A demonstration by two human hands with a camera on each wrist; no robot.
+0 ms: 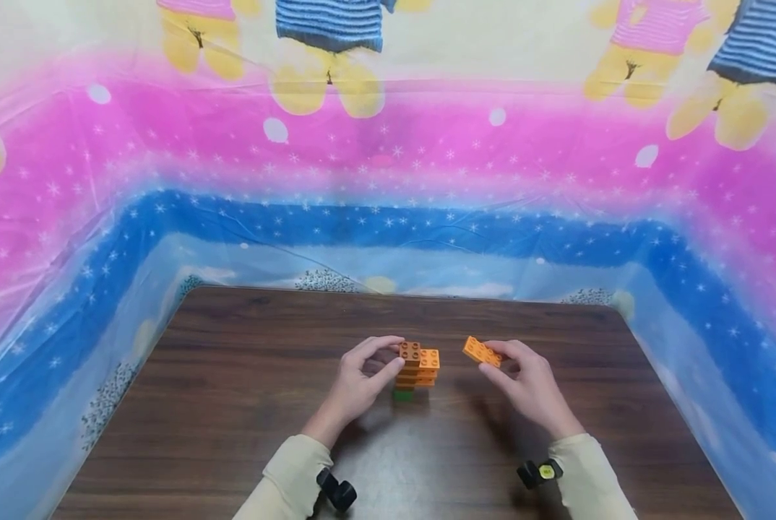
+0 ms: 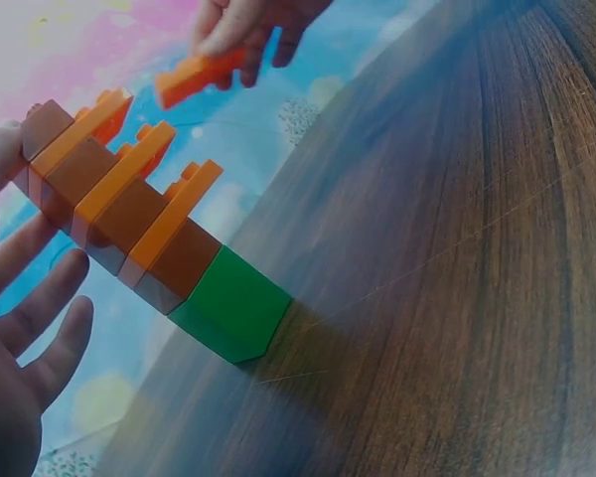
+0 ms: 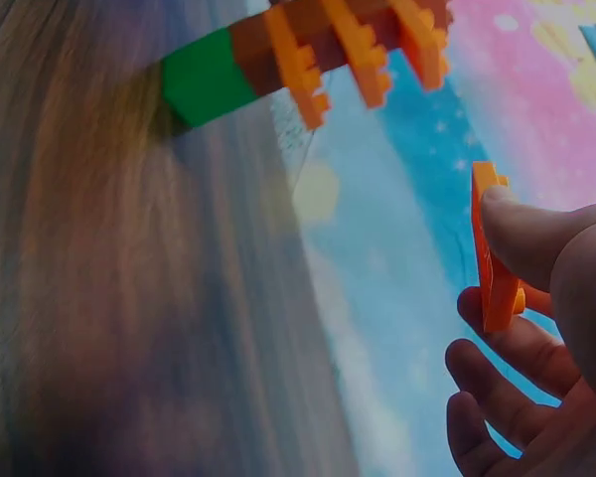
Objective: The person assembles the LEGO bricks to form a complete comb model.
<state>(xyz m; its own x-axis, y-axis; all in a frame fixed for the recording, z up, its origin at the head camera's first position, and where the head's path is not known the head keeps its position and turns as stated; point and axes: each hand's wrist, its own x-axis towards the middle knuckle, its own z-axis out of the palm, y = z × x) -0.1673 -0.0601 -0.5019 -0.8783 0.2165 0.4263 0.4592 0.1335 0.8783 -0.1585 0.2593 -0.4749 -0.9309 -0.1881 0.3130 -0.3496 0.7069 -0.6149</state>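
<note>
A tower of toy building bricks (image 1: 409, 374) stands upright on the table. Its base is a green brick (image 2: 233, 303); above, brown bricks (image 2: 129, 207) alternate with thin orange plates (image 2: 159, 238) that jut out to the right. At the top, a studded brown brick (image 1: 410, 352) lies between the thumb and index finger of my left hand (image 1: 362, 379), which grips it from the left. My right hand (image 1: 524, 375) pinches a loose orange studded plate (image 1: 482, 352) between thumb and fingers, in the air right of the tower and apart from it.
The dark wood-grain table (image 1: 232, 347) reaches back to a printed cloth (image 1: 388, 224), which hangs behind it and along both sides. A small black device (image 1: 337, 491) sits at the left wrist and another (image 1: 540, 473) at the right.
</note>
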